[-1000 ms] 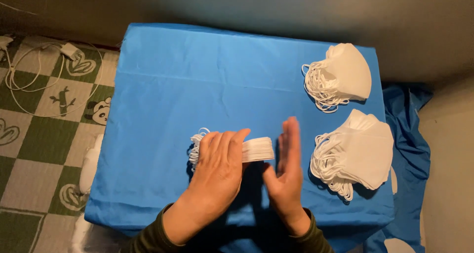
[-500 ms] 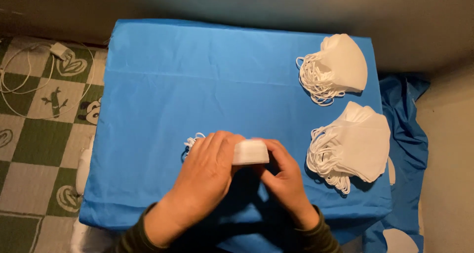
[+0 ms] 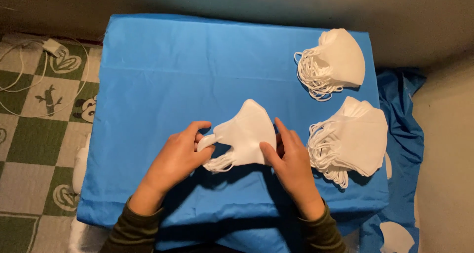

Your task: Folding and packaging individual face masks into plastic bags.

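A small stack of white folded face masks (image 3: pixel 245 133) with elastic loops stands tilted on the blue-covered table (image 3: pixel 187 70), held between both hands. My left hand (image 3: pixel 177 159) pinches its left end, near the ear loops. My right hand (image 3: pixel 291 161) grips its right lower edge, thumb on the front face.
Two piles of white masks lie on the table's right side: one at the far right (image 3: pixel 333 60), a larger one (image 3: pixel 353 139) beside my right hand. A white cable and charger (image 3: pixel 49 48) lie on the green checked floor mat (image 3: pixel 29 134) at left. Blue cloth (image 3: pixel 400 134) hangs off the right edge.
The stack lay flat, pressed under my left palm with my right hand against its end. Now both hands have lifted and turned it, so its broad face shows.
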